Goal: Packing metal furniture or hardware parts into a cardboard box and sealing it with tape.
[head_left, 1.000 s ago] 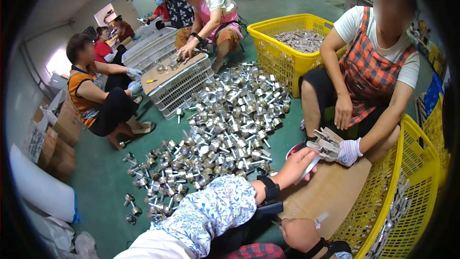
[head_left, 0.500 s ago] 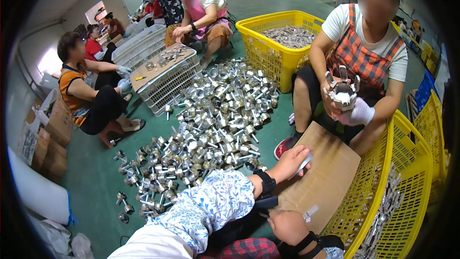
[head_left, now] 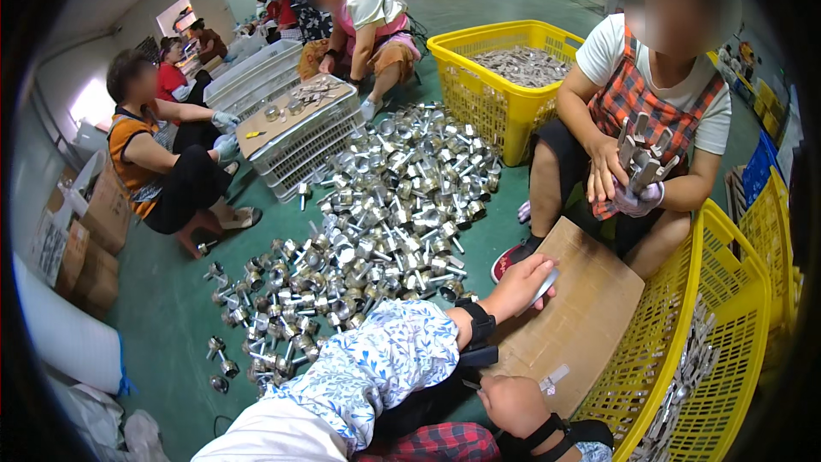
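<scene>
My left hand [head_left: 520, 284], its wrist in a black strap, reaches over a sheet of brown cardboard [head_left: 590, 291]. Its fingers are closed on a flat, shiny metal piece [head_left: 545, 288]. Nearer to me, at the cardboard's near edge, is my right hand [head_left: 515, 404], its fingers curled together. What they grip, if anything, is mostly hidden. A small clear-looking strip [head_left: 556, 374] lies on the cardboard beside this hand. Left of my hands spreads a big heap of metal cups with stems [head_left: 389, 197] on the green floor.
Across from me, a seated co-worker [head_left: 654, 94] holds a bundle of metal strips [head_left: 643, 158]. A yellow basket [head_left: 684, 325] with metal pieces stands at my right, another yellow basket [head_left: 487, 103] behind the heap. Farther left, a co-worker [head_left: 154, 150] sits by white crates [head_left: 312, 141].
The co-worker opposite has tilted the bundle of metal strips, its ends now pointing up. The person in the pink apron has lowered an arm. My hands have hardly moved.
</scene>
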The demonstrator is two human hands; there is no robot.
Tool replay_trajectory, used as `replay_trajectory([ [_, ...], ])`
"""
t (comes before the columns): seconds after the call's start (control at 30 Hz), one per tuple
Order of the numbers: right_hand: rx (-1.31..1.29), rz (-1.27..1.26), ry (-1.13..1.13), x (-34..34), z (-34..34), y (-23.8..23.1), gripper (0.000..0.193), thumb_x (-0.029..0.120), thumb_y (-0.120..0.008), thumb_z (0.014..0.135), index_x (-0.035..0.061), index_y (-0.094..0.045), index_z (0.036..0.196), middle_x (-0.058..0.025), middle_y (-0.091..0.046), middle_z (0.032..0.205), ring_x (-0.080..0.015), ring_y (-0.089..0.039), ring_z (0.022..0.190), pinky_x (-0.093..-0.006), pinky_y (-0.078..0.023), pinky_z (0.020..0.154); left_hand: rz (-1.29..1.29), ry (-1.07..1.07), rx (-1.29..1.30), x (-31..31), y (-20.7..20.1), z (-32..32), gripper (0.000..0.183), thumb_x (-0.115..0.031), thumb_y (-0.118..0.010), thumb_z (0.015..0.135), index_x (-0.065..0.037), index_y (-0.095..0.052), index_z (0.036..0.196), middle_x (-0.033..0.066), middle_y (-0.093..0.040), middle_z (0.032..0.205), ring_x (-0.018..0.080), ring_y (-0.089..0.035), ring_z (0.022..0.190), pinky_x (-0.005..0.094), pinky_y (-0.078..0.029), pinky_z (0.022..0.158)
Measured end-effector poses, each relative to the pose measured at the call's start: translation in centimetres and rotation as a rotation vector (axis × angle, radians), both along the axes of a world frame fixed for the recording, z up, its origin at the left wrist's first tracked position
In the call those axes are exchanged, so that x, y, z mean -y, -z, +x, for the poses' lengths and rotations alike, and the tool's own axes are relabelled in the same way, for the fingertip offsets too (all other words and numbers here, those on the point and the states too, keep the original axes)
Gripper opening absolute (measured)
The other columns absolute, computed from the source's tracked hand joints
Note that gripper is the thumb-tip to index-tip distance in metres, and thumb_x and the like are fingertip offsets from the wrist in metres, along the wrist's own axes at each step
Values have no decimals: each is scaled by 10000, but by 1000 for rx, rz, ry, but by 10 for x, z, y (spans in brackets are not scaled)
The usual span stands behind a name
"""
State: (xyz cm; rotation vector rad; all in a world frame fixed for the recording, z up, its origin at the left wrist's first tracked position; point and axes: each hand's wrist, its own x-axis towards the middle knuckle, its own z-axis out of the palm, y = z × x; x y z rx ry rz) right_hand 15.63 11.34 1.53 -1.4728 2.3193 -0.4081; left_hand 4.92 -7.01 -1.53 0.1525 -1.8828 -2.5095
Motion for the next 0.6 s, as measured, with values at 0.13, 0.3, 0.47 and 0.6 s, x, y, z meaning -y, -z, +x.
replay_trajectory([
  [0.13, 8, 6, -8, 0, 0, 4, 201, 258, -654, 913, 63, -644, 864, -168, -692, 792, -381, -688, 734, -493, -534, 658, -34, -15, 1, 0, -2, 1, 374, -311, -435, 1110, -44, -571, 1334, 43, -683, 823, 86, -576, 532, 232, -472, 515],
  [0.3, 9, -13, -1, 2, 1, 5, 197, 253, -660, 907, 63, -639, 857, -169, -689, 787, -382, -684, 729, -494, -531, 654, -52, -19, -10, -1, 2, 1, 366, -301, -438, 1108, -35, -579, 1316, 49, -683, 818, 92, -588, 551, 238, -484, 525],
  [0.47, 11, -13, 0, 3, 1, 4, 193, 247, -664, 903, 61, -633, 861, -169, -689, 788, -384, -683, 731, -494, -531, 654, -67, 8, -15, 1, 5, 0, 334, -296, -423, 1117, -71, -557, 1325, 54, -707, 864, 85, -592, 550, 227, -469, 508],
  [0.6, 10, -5, -1, 3, 1, 3, 188, 238, -667, 901, 58, -624, 871, -170, -692, 792, -385, -685, 738, -494, -532, 657, -60, 14, -12, 2, 5, -1, 337, -302, -425, 1117, -73, -556, 1326, 51, -712, 866, 82, -592, 547, 226, -461, 495],
])
